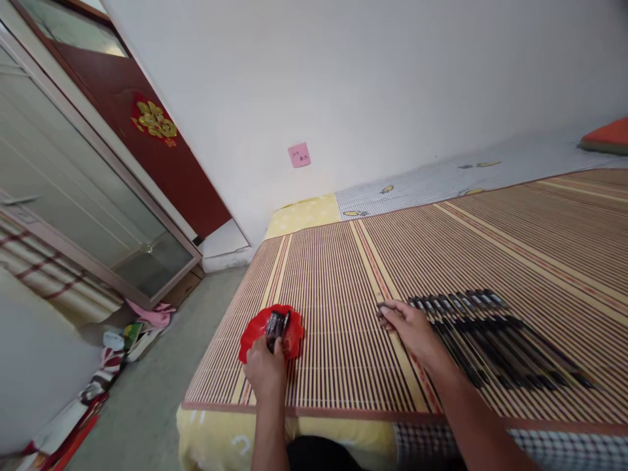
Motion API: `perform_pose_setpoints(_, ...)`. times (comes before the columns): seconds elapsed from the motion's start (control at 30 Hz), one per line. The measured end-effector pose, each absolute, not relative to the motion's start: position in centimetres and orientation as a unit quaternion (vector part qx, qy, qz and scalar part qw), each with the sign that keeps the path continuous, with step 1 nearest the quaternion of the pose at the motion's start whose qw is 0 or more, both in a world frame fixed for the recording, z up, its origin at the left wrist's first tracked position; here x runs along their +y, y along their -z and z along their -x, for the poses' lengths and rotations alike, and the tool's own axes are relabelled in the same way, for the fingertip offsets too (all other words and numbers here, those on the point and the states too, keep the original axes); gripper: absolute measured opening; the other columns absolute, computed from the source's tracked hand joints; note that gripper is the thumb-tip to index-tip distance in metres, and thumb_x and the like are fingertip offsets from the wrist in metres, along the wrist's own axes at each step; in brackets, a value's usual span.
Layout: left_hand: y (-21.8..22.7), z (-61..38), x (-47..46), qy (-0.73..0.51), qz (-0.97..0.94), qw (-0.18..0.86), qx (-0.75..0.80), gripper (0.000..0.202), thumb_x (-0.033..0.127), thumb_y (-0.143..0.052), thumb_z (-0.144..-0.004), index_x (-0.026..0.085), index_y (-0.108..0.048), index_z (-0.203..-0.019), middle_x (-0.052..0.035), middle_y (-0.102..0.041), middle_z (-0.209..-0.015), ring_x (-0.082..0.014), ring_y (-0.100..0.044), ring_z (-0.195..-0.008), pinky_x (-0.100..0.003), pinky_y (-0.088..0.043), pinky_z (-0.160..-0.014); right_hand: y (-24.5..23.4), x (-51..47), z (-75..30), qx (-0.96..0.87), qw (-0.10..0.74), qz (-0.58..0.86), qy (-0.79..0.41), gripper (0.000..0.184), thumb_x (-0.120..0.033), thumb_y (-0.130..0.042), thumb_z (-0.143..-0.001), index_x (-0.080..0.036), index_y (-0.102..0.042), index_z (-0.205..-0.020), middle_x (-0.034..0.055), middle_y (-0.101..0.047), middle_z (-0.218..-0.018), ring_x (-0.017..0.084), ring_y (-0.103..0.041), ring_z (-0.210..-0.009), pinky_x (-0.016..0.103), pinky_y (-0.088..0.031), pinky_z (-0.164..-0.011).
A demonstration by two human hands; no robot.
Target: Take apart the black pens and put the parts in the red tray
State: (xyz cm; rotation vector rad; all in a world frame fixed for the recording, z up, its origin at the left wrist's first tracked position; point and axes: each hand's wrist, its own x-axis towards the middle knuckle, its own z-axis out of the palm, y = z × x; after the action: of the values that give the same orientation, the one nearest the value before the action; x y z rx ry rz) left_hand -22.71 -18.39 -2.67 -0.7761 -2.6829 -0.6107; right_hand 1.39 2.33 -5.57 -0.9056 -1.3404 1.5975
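Head camera: the right hand [406,324] pinches a small dark piece [383,305], likely light, stiff and smooth, best held mid-length; the left hand [266,367] touches dark pieces [275,324] in the red dish [252,331], its finger grip unclear.

Far back, a big white wall [392,78] with a small pink paper note [299,155] stuck on it. At far left, a dark red door [112,98] with a shiny gold and red sign [156,121]. Nearer on the left, a glass door [78,144] with a metal handle [19,200], and a plaid curtain [53,261] close by. Down low, a pink cloth [154,315] near the grey floor [181,353]. At far right, an orange cushion [608,136] by a pale checked sheet [422,186] with little yellow pictures.
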Motion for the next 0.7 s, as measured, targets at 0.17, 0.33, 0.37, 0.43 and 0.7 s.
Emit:
perform_pose_setpoints(0.17,2.8,22.7,-18.5,0.178,0.274,0.194,-0.925,0.024,0.030,-0.058,-0.087,0.014,-0.067,-0.101,-0.0145,-0.065,-0.100,-0.0325,-0.059,-0.094,-0.039,-0.043,-0.073,5.2,2.3,-1.3,-0.530,0.419,0.368,-0.639,0.032,-0.043,-0.077,-0.062,-0.018,-0.071,-0.082,0.0047,-0.070,-0.067,0.018,-0.065,-0.059,0.030,-0.049,-0.055)
perform_pose_setpoints(0.33,1.7,22.3,-18.8,0.293,0.276,0.240,-0.883,0.021,0.032,-0.051,-0.090,0.016,-0.065,-0.092,-0.0113,-0.064,-0.092,-0.0286,-0.058,-0.090,-0.040,-0.044,-0.081,5.0,2.2,-1.2,-0.522,0.418,0.361,-0.650,0.030,-0.041,-0.077,-0.062,-0.019,-0.069,-0.080,0.0045,-0.070,-0.068,0.017,-0.063,-0.057,0.030,-0.049,-0.055)
perform_pose_setpoints(0.37,1.2,21.8,-18.6,0.334,0.280,0.243,-0.866,0.022,0.033,-0.050,-0.091,0.017,-0.064,-0.090,-0.0105,-0.064,-0.090,-0.0276,-0.059,-0.088,-0.040,-0.044,-0.082,5.1,2.2,-1.1,-0.521,0.417,0.360,-0.652,0.030,-0.041,-0.077,-0.062,-0.019,-0.069,-0.080,0.0047,-0.070,-0.068,0.017,-0.063,-0.057,0.030,-0.049,-0.055)
perform_pose_setpoints(0.43,-0.2,20.2,-18.1,0.432,0.282,0.214,-0.830,0.024,0.038,-0.051,-0.091,0.018,-0.063,-0.088,-0.0080,-0.065,-0.085,-0.0247,-0.059,-0.082,-0.038,-0.045,-0.080,5.2,2.1,-0.9,-0.525,0.415,0.352,-0.654,0.029,-0.041,-0.076,-0.064,-0.019,-0.069,-0.081,0.0051,-0.070,-0.070,0.017,-0.064,-0.060,0.030,-0.050,-0.057)
perform_pose_setpoints(0.7,-7.1,12.7,-13.4,0.792,0.231,-0.140,-0.548,0.026,0.040,-0.072,-0.080,0.018,-0.060,-0.076,0.0023,-0.055,-0.069,-0.0103,-0.049,-0.063,-0.020,-0.041,-0.058,4.7,-0.1,0.9,-0.587,0.353,0.301,-0.663,0.019,-0.034,-0.065,-0.076,-0.017,-0.066,-0.084,0.0014,-0.066,-0.071,0.013,-0.064,-0.060,0.025,-0.049,-0.056)
